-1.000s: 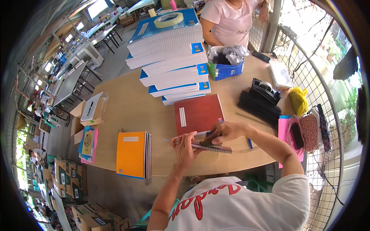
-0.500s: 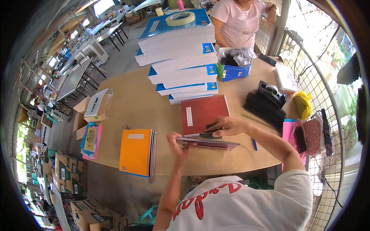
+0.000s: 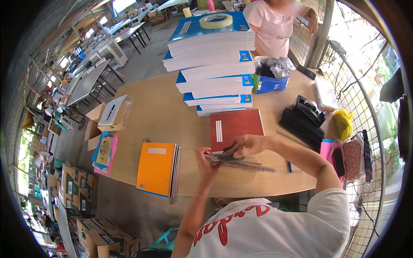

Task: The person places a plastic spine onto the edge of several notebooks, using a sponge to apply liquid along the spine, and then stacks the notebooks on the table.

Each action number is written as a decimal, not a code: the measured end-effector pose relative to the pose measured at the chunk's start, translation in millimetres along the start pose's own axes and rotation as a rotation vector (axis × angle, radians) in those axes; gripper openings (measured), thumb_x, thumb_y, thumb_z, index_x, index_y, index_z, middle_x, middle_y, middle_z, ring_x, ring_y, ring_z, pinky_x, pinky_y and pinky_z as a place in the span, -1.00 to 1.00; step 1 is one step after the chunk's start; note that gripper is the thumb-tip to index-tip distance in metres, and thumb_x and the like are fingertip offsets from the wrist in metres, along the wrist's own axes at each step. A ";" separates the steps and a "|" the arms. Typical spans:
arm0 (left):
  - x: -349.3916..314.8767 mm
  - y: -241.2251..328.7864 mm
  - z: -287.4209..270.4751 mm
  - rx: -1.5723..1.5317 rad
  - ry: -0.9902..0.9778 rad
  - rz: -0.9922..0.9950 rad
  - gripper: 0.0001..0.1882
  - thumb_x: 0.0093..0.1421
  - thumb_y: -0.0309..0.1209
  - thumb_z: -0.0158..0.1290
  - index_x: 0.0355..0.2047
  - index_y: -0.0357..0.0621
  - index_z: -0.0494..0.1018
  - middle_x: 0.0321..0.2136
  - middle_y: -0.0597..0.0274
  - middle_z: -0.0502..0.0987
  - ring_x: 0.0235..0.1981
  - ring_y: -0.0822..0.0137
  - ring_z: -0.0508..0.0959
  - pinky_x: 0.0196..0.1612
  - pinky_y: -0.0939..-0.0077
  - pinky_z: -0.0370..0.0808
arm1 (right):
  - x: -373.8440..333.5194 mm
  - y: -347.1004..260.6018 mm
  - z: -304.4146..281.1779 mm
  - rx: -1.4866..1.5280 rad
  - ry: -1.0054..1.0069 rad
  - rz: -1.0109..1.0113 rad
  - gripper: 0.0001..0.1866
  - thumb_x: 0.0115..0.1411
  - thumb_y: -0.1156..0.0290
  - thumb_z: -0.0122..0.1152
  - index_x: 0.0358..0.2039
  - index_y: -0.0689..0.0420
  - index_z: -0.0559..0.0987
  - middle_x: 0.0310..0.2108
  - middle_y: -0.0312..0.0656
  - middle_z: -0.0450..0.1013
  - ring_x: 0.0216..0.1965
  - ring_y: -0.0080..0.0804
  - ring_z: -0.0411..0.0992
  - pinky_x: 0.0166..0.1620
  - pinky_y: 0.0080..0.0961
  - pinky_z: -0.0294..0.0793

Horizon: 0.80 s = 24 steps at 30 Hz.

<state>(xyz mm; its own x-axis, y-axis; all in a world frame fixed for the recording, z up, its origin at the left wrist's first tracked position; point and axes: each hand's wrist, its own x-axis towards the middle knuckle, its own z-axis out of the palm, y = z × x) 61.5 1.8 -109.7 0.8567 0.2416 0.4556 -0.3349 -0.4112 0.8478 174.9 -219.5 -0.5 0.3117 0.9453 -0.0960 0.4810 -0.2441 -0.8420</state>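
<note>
biggest text here is the red script lettering [image 3: 222, 232] across the white shirt [image 3: 279, 228] on the near side. cardboard boxes [image 3: 77, 192] at near left carry white labels [image 3: 70, 187] with dark print. the orange notebook [image 3: 157, 170] and the far stack of blue notebooks [image 3: 211, 62] have little colorful corner marks [image 3: 245, 56], too tiny to make out, and the maroon notebook [image 3: 241, 124] just shows a white label panel [image 3: 219, 131].

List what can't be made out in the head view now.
Head view:
Held notebook: covers mostly hidden, nearly edge-on; coil blurred.
Dark object: kind unclear, partly covered by the right hand.
Blue box: lower contents hidden by its walls and crumpled plastic.
Co-worker: head cut off by top edge.
</note>
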 end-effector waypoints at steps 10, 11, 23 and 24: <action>6.1 6.5 -3.0 0.022 -0.072 0.071 -0.01 -0.24 -0.17 0.54 0.11 -0.17 0.18 -0.19 0.17 0.26 -0.17 0.24 0.34 -0.03 0.28 0.35 | 11.5 40.8 12.8 -0.041 0.142 0.079 -0.47 0.28 -0.06 0.13 0.08 0.04 0.61 0.04 0.04 0.48 0.02 -0.09 0.39 0.10 -0.20 0.37; 3.8 8.3 -3.6 0.037 -0.071 0.017 0.00 -0.24 -0.19 0.54 0.12 -0.17 0.16 -0.18 0.16 0.26 -0.15 0.23 0.34 -0.02 0.27 0.35 | 15.5 22.0 9.8 0.035 0.110 -0.004 -0.50 0.28 -0.06 0.11 0.08 -0.02 0.62 0.00 0.06 0.49 0.03 -0.05 0.39 0.13 -0.21 0.36; 1.6 4.0 -7.0 -0.042 -0.076 0.056 -0.14 0.08 -0.33 0.38 0.22 -0.24 0.06 -0.07 0.04 0.31 -0.10 0.20 0.40 -0.03 0.29 0.41 | 36.0 0.8 8.5 0.270 0.204 0.007 -0.46 0.29 -0.09 0.09 0.03 0.06 0.64 -0.02 0.12 0.51 -0.04 -0.05 0.41 0.08 -0.19 0.40; 0.9 -1.4 -8.6 0.031 -0.083 0.056 -0.18 0.13 -0.40 0.33 0.24 -0.23 0.04 -0.05 0.04 0.30 -0.07 0.21 0.41 -0.01 0.31 0.42 | 39.9 -6.7 5.1 0.069 0.136 -0.081 -0.48 0.29 -0.07 0.10 0.01 0.07 0.65 -0.08 0.11 0.54 -0.09 -0.05 0.41 0.05 -0.18 0.40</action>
<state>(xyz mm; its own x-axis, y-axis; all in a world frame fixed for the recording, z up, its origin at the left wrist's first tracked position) 59.3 10.2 -108.1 0.8671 0.1441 0.4768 -0.3720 -0.4492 0.8123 180.0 -179.1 -1.5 0.3840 0.9224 0.0427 0.4533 -0.1480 -0.8790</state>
